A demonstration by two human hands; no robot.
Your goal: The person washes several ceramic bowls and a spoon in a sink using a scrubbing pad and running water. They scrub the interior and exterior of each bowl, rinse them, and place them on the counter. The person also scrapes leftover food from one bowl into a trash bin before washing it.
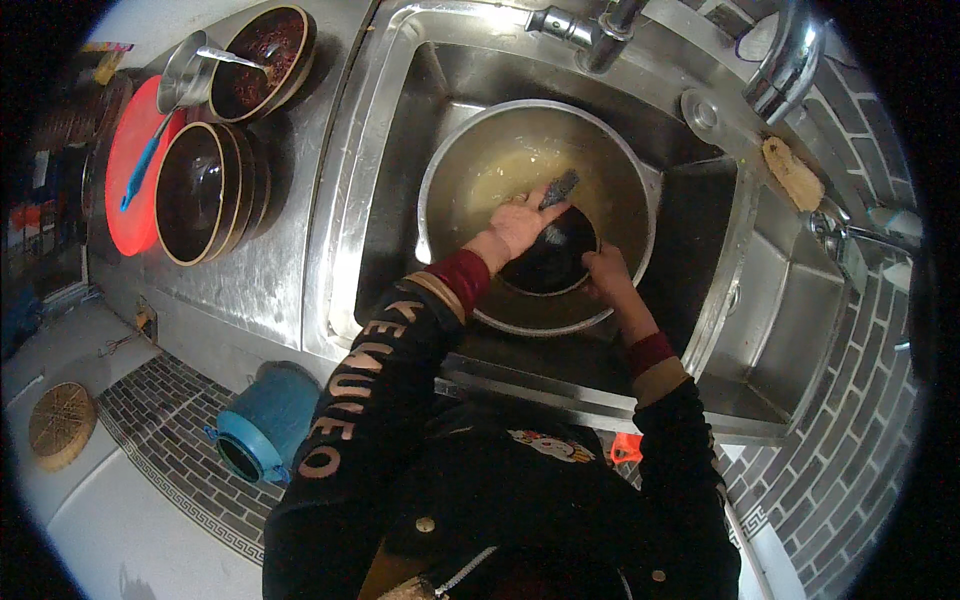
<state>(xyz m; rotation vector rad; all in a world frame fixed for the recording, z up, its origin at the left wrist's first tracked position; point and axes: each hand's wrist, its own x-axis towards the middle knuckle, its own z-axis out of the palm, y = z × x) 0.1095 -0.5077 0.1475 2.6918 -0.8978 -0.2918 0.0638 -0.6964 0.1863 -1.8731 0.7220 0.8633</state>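
A large round metal basin (649, 217) with cloudy water sits inside the stainless steel sink (682, 240). Within it, a dark glazed bowl (551, 259) with a thin tan rim is tilted. My right hand (609, 271) grips the bowl's rim at its right side. At the bowl's upper left, my left hand (521, 227) holds a dark grey scrubber (561, 188) between its fingers. The scrubber projects past the bowl's far edge, over the water. Part of the bowl is hidden behind my left hand and wrist.
On the left counter stand stacked dark bowls (191, 195), a bowl of reddish-brown food (270, 60), a blue-handled ladle (142, 169) and a red tray (124, 180). Faucets (615, 30) overhang the sink's far side. A tan sponge (793, 174) lies right; a blue bucket (274, 424) is below left.
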